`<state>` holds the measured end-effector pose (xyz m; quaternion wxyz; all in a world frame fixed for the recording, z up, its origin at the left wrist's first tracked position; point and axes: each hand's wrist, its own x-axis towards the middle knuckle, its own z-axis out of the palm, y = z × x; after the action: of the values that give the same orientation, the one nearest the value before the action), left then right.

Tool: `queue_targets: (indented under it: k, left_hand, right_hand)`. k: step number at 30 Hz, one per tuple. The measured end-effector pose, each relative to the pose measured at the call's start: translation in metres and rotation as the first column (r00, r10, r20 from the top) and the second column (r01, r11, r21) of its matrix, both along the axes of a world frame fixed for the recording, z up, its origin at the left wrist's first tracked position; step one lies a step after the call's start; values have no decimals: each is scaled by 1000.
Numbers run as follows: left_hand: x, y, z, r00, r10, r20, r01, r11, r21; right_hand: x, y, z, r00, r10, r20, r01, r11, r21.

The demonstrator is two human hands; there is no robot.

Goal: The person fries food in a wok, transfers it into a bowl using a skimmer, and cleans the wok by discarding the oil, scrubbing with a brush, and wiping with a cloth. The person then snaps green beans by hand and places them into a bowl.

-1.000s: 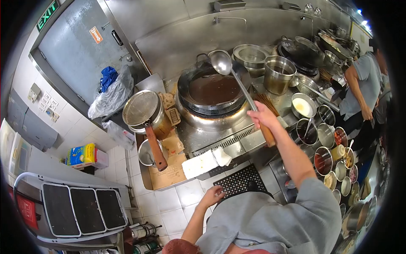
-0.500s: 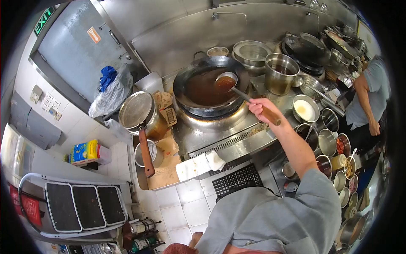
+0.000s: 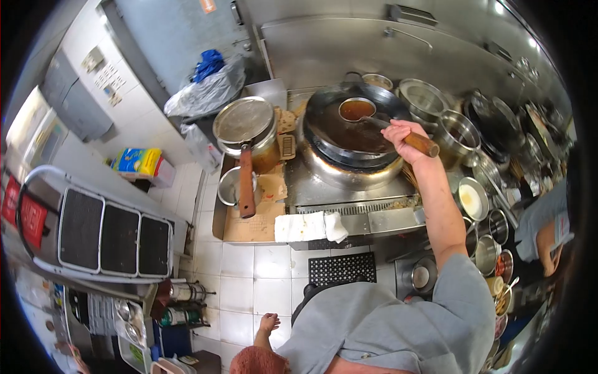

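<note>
My right hand (image 3: 408, 140) is closed around the wooden handle of a ladle (image 3: 357, 110). The ladle's round bowl holds reddish-brown liquid and is over the far side of a large black wok (image 3: 321, 100). Dark brown liquid fills the wok, which rests on a round steel burner ring (image 3: 349, 171). Low at my left side hangs my left hand (image 3: 269, 322), away from the stove, its fingers loosely bent and nothing visible in them.
A strainer (image 3: 244, 118) with a wooden handle lies across a pot left of the wok. A folded white cloth (image 3: 305, 227) sits on the front edge. Steel pots (image 3: 458, 131) and ingredient bowls (image 3: 486, 252) stand to the right, near another person (image 3: 542, 230). A step ladder (image 3: 118, 237) is at left.
The view has shifted, so the stove appears further right. The filled ladle bowl has moved toward the wok's far side and looks more level. My left hand has come more into view.
</note>
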<state>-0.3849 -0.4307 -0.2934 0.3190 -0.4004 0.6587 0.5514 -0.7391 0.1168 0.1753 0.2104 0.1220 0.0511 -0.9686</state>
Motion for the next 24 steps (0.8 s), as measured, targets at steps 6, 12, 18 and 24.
queue_targets:
  k: [6,12,18,24]
  left_hand:
    - [69,-5,-27,973,187,136,-182,982,-43]
    - [96,7,-44,989,-142,-44,141,990,-32]
    - [77,22,-45,943,329,59,-334,936,116]
    - [64,15,-47,960,272,66,-277,956,99]
  right_hand:
    - [-35,-59,43,986,163,-31,-166,976,-142]
    - [-62,-135,64,968,249,-37,-252,953,-167]
    - [-69,-198,40,945,303,-122,-259,923,285]
    - [-45,-222,-11,793,531,-300,118,350,929]
